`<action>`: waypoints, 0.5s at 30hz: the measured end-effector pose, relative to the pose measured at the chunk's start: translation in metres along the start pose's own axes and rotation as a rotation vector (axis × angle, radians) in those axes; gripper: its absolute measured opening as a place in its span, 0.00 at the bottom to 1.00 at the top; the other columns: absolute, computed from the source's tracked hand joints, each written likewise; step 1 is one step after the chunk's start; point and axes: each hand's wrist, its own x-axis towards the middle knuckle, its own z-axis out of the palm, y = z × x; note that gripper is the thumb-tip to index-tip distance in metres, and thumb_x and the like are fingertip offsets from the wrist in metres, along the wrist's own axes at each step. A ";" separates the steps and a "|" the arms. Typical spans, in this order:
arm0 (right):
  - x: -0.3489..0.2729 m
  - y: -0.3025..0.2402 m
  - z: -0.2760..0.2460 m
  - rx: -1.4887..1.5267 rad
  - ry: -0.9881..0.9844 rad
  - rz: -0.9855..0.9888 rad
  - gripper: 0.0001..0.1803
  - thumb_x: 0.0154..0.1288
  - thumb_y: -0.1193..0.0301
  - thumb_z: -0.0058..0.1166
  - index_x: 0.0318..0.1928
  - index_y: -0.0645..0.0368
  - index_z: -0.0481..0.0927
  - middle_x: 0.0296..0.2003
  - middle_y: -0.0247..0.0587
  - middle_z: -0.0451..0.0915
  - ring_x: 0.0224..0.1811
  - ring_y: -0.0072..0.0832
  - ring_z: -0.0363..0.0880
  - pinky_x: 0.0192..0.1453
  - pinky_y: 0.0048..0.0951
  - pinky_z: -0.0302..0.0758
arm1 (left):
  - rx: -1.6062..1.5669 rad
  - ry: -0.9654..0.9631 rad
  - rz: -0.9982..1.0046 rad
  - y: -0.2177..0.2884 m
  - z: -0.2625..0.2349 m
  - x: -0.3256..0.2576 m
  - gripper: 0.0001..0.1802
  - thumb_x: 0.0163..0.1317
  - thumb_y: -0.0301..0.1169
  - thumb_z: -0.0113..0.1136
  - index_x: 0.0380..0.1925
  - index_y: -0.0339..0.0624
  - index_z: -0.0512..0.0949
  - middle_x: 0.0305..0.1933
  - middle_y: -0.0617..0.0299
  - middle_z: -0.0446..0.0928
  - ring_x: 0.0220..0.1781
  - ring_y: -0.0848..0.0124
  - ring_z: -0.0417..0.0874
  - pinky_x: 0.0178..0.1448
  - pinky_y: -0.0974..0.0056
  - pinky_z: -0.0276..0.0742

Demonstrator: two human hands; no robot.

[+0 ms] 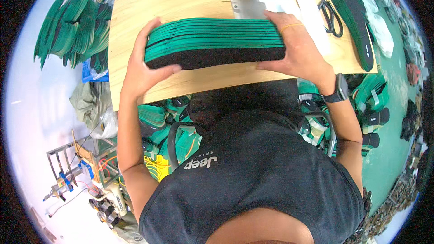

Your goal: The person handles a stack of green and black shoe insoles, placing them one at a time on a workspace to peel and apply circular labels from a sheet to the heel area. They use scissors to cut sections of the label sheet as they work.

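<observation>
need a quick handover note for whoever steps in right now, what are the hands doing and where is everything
Left hand: clasps the left end of the stack of green insoles, thumb on its black front edge.
Right hand: clasps the right end, fingers over the top.
The stack lies flat on the wooden table, squared between both hands.
Scissors lie to the right on the table, beside another row of insoles along its right edge.
More green insoles are heaped left of the table, and others sit below its front edge.
Done: one stack gathered and aligned. Left: the loose heaps are not stacked.

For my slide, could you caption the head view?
Both hands grip a stack of green insoles on a wooden table.
</observation>
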 end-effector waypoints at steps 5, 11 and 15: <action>-0.002 -0.001 0.011 0.197 0.063 -0.009 0.43 0.40 0.61 0.73 0.57 0.63 0.68 0.46 0.51 0.74 0.49 0.48 0.73 0.55 0.40 0.68 | 0.017 -0.002 0.004 0.003 0.000 -0.004 0.41 0.34 0.27 0.76 0.55 0.39 0.72 0.52 0.55 0.75 0.55 0.64 0.75 0.61 0.62 0.68; -0.018 0.010 0.012 0.247 0.031 0.129 0.38 0.42 0.65 0.72 0.54 0.64 0.69 0.43 0.51 0.74 0.48 0.47 0.73 0.51 0.37 0.72 | 0.310 0.075 0.225 0.005 0.002 -0.008 0.39 0.36 0.27 0.75 0.54 0.38 0.72 0.52 0.53 0.74 0.55 0.59 0.75 0.60 0.61 0.69; -0.017 0.007 0.015 0.277 0.161 0.047 0.35 0.44 0.67 0.72 0.52 0.63 0.70 0.44 0.50 0.73 0.47 0.46 0.73 0.50 0.36 0.72 | 0.329 0.047 0.307 -0.005 0.000 -0.005 0.39 0.36 0.28 0.75 0.54 0.38 0.72 0.53 0.52 0.73 0.55 0.59 0.74 0.60 0.60 0.69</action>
